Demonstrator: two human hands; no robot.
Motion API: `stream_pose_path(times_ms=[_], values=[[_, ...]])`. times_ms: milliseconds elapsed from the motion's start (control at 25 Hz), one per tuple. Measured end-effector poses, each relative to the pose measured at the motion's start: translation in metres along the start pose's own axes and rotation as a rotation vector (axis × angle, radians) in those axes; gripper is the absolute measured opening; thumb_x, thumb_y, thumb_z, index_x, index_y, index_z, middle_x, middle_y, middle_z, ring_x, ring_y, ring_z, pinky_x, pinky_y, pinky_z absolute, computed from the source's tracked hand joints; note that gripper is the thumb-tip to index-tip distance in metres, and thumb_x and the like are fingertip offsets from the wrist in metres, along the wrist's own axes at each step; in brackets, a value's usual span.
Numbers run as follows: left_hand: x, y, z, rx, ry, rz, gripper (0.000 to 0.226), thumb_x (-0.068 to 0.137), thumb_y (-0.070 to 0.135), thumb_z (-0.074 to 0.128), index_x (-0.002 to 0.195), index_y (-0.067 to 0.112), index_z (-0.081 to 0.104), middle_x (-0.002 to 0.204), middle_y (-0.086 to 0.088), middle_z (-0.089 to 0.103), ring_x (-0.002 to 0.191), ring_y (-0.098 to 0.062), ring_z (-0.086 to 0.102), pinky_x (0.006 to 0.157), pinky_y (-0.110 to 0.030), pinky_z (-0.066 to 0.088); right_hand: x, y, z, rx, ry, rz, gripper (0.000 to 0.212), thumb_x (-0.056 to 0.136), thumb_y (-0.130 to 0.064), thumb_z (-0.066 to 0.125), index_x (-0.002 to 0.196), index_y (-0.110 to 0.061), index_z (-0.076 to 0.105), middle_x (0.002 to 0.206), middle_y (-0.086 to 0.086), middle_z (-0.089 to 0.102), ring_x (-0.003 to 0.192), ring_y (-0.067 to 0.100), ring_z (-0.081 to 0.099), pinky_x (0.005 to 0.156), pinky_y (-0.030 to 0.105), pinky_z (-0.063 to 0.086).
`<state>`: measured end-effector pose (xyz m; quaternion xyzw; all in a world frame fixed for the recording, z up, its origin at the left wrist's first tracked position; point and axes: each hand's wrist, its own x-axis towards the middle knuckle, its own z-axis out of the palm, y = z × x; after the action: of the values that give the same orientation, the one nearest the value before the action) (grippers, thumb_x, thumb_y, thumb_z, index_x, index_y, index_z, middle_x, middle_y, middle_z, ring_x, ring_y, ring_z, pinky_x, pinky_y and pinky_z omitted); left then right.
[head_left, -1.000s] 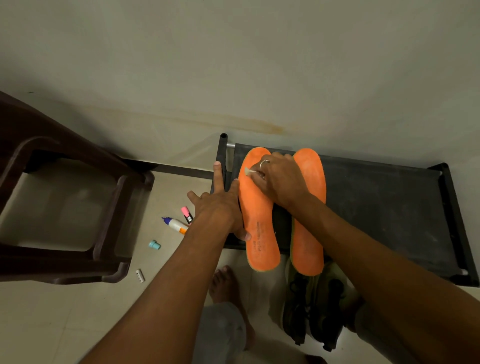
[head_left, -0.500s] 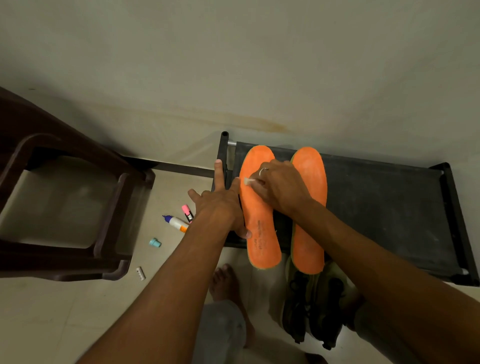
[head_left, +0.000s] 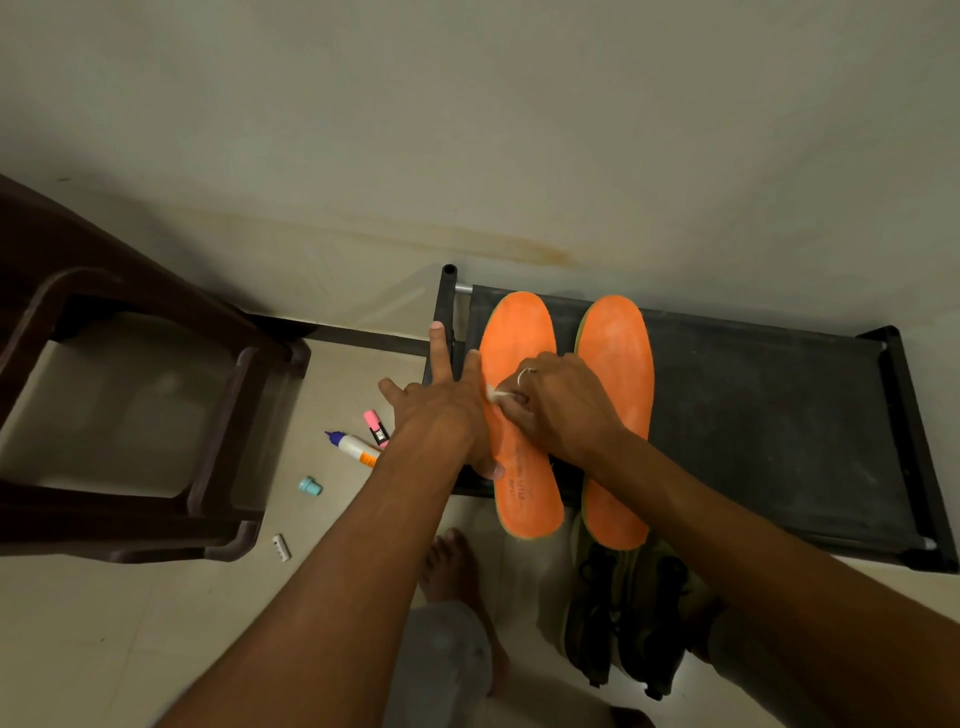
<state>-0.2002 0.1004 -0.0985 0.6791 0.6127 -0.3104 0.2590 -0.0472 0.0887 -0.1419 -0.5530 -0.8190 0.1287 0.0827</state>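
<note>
Right hand (head_left: 561, 410) slid heelward, pinching scrap (head_left: 496, 395) on left insole (head_left: 517, 332); print unreadable.

A plain pale wall (head_left: 467, 130) is seen at the far side, marked low down by a brownish stain (head_left: 524, 252). The floor (head_left: 104, 623) is laid with light tiles. A dark brown plastic chair (head_left: 218, 415) is placed at the left, and a low black bench (head_left: 753, 415) is set against the wall at the right. The room is dimly lit.
</note>
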Motion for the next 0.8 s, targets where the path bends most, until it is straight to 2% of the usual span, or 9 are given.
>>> stream_pose_path(times_ms=[80,120,200,280,320,440,600,720,800], values=[[-0.001,0.003,-0.001,-0.005,-0.003,0.014,0.147,0.062,0.057,0.087,0.152,0.036,-0.027,0.147,-0.016,-0.051,0.137,-0.046,0.039,0.117,-0.066,0.013,0.004,0.008,-0.006,0.024,0.043,0.150,0.026,0.097,-0.037,0.055,0.092,-0.023,0.077,0.084,0.000,0.070,0.078,0.020,0.059,0.074,0.038,0.043],[-0.001,0.003,-0.002,0.004,-0.012,0.026,0.143,0.064,0.057,0.087,0.152,0.039,-0.025,0.146,-0.017,-0.052,0.138,-0.047,0.037,0.117,-0.066,0.014,0.006,0.009,-0.007,0.042,0.051,0.191,0.026,0.097,-0.036,0.055,0.089,-0.022,0.076,0.084,0.001,0.069,0.078,0.020,0.059,0.074,0.038,0.043],[-0.002,0.002,-0.002,0.015,-0.037,0.036,0.135,0.067,0.056,0.085,0.154,0.043,-0.018,0.143,-0.016,-0.054,0.141,-0.047,0.032,0.117,-0.065,0.015,0.003,0.000,-0.003,0.052,0.008,0.079,0.025,0.095,-0.032,0.056,0.075,-0.024,0.067,0.079,0.002,0.067,0.074,0.021,0.058,0.070,0.036,0.040],[-0.001,0.001,-0.003,0.001,-0.052,0.031,0.133,0.067,0.056,0.085,0.154,0.044,-0.015,0.142,-0.015,-0.056,0.142,-0.047,0.029,0.117,-0.064,0.016,-0.007,-0.011,0.001,0.031,-0.057,-0.107,0.025,0.094,-0.033,0.055,0.074,-0.025,0.067,0.077,0.000,0.065,0.072,0.020,0.057,0.068,0.037,0.041],[0.000,0.001,-0.003,-0.008,-0.052,0.029,0.133,0.067,0.056,0.086,0.154,0.045,-0.015,0.142,-0.014,-0.056,0.142,-0.047,0.029,0.117,-0.065,0.016,-0.006,-0.007,-0.001,0.010,-0.057,-0.113,0.026,0.094,-0.035,0.053,0.077,-0.025,0.070,0.077,-0.001,0.066,0.073,0.020,0.058,0.069,0.037,0.042],[0.000,0.000,-0.002,-0.014,-0.051,0.026,0.136,0.064,0.057,0.087,0.153,0.045,-0.015,0.142,-0.014,-0.057,0.140,-0.046,0.032,0.117,-0.065,0.016,0.004,0.011,-0.012,0.028,0.019,0.089,0.027,0.096,-0.037,0.055,0.082,-0.025,0.074,0.079,-0.002,0.067,0.076,0.019,0.059,0.070,0.036,0.041],[0.000,-0.001,-0.001,-0.015,-0.047,0.024,0.135,0.064,0.057,0.087,0.153,0.046,-0.014,0.142,-0.013,-0.057,0.140,-0.047,0.032,0.117,-0.065,0.016,-0.014,-0.010,-0.001,0.060,-0.067,-0.143,0.022,0.092,-0.033,0.055,0.075,-0.029,0.069,0.073,-0.002,0.064,0.069,0.017,0.055,0.066,0.037,0.043],[0.001,-0.001,-0.001,-0.021,-0.055,0.020,0.137,0.063,0.058,0.087,0.153,0.047,-0.015,0.141,-0.013,-0.058,0.139,-0.047,0.033,0.117,-0.065,0.016,-0.003,0.008,-0.012,0.033,-0.007,0.112,0.025,0.096,-0.036,0.055,0.083,-0.025,0.073,0.082,-0.001,0.068,0.079,0.020,0.059,0.073,0.037,0.041],[0.001,0.001,-0.002,-0.016,-0.052,0.022,0.136,0.063,0.058,0.087,0.153,0.046,-0.015,0.141,-0.014,-0.058,0.139,-0.047,0.032,0.117,-0.065,0.016,-0.002,0.001,-0.010,0.052,-0.042,0.123,0.029,0.096,-0.036,0.054,0.074,-0.023,0.067,0.082,0.000,0.068,0.081,0.022,0.059,0.074,0.039,0.040]])
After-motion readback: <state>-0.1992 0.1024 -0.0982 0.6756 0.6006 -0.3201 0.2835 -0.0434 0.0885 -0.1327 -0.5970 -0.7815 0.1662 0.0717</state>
